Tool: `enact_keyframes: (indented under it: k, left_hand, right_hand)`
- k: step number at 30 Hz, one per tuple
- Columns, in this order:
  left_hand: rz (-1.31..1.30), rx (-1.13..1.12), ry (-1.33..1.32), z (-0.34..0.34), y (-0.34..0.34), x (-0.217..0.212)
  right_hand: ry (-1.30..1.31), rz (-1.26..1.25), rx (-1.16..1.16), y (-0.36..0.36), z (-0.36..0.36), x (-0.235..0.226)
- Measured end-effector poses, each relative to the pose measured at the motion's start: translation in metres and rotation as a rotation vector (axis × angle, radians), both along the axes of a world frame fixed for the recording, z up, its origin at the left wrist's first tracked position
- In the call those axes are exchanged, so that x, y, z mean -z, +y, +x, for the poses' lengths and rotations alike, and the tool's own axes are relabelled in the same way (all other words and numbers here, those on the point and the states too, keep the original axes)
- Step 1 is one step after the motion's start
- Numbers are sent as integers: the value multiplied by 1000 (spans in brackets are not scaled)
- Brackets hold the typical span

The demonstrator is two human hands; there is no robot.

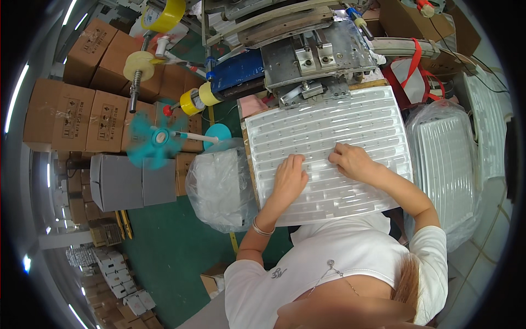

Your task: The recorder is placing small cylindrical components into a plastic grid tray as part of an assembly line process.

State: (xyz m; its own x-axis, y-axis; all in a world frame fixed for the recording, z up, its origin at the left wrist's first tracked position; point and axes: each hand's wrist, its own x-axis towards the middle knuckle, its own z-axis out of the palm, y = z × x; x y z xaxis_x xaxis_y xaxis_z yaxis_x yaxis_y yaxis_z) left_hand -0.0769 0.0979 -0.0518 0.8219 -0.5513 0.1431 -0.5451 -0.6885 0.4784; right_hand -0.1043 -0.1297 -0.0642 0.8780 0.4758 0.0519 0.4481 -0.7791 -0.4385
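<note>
A clear plastic tray (pixel 324 183) with long rows of small pockets lies between the person's white shirt (pixel 339 257) and a metal machine (pixel 350 52), its far edge close to the machine's front. Both hands are over it. The left hand (pixel 291 178) rests near the tray's middle, fingers bent and partly closed; the right hand (pixel 353 163) is a little farther right, fingers curled with the tips down at the rows. Whether either one pinches a small piece — or only touches the tray — I cannot tell.

To the right stands a stack of similar trays (pixel 446 170) in a clear bag. To the left are a wrapped bundle (pixel 219 186), a blue-green fan (pixel 159 136) and brown cartons (pixel 74 118), above a green floor (pixel 170 241).
</note>
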Motion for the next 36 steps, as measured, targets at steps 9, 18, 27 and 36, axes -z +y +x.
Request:
enact_keyframes:
  k: [9,18,27,36]
  left_hand:
    - [27,272,33,7,-24,20]
    - [-160,82,53,20,-9,12]
    - [-185,-273,-802,170,-97,-98]
    - [-461,-234,-507,132,-85,-102]
  right_hand:
    - [-44,690,436,-38,29,-35]
    - [-66,749,605,-67,35,-53]
    - [-442,741,468,-47,95,-115]
    - [-832,371,434,-20,175,-123]
